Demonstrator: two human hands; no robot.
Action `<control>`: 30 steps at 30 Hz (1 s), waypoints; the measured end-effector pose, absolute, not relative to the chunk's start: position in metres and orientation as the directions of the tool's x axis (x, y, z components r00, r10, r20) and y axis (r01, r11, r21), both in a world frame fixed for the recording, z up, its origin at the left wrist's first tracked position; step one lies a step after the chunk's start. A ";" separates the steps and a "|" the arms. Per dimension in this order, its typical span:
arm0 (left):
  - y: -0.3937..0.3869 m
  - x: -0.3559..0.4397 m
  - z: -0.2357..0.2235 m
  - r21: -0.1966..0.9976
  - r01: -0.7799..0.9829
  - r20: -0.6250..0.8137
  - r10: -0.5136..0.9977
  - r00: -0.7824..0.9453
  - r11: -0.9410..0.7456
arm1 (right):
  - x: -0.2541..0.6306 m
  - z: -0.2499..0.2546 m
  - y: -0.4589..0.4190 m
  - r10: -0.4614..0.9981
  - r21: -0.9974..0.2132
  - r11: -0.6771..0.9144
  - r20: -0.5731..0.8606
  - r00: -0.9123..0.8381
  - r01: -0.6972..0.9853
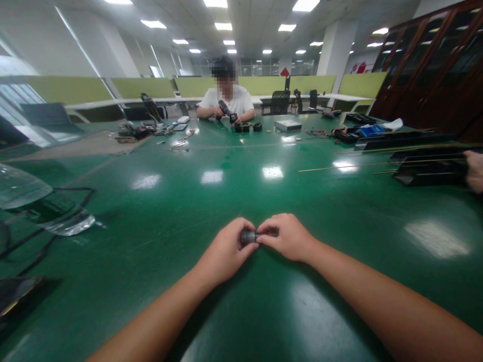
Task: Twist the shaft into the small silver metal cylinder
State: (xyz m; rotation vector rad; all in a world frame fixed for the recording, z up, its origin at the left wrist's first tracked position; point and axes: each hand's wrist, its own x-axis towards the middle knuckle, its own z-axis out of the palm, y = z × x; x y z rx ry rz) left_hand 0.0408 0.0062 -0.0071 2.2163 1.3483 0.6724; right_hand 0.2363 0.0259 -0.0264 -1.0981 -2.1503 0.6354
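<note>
A small dark cylindrical part [248, 237] with a narrow end lies between my two hands, just above or on the green tabletop; which of these I cannot tell. The fingers and thumb of my left hand [228, 247] close around its body from the left. My right hand [287, 236] pinches the narrow end from the right, with fingertips almost meeting those of the left. Part of the piece is hidden behind the fingers, and its exact kind does not show.
On the left lies a clear plastic bottle [56, 206] near black cables. A dark flat object [17, 294] rests at the lower left. Across the green table [181, 166], a person [226, 100] handles a power tool. Black channels [430, 168] and thin rods extend at right, by another person's hand [474, 171].
</note>
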 end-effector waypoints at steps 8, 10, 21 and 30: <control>0.008 0.040 -0.010 0.616 0.669 0.180 0.901 0.396 -0.417 | 0.238 -0.023 0.024 0.768 -0.609 0.629 0.392 -0.506 0.483; 0.008 0.040 -0.010 0.612 0.671 0.178 0.900 0.398 -0.418 | 0.238 -0.023 0.024 0.772 -0.606 0.625 0.389 -0.502 0.492; 0.009 0.040 -0.009 0.612 0.680 0.159 0.905 0.395 -0.404 | 0.240 -0.025 0.026 0.775 -0.611 0.620 0.380 -0.504 0.492; 0.009 0.040 -0.010 0.621 0.681 0.142 0.911 0.388 -0.387 | 0.241 -0.025 0.026 0.774 -0.609 0.620 0.374 -0.511 0.494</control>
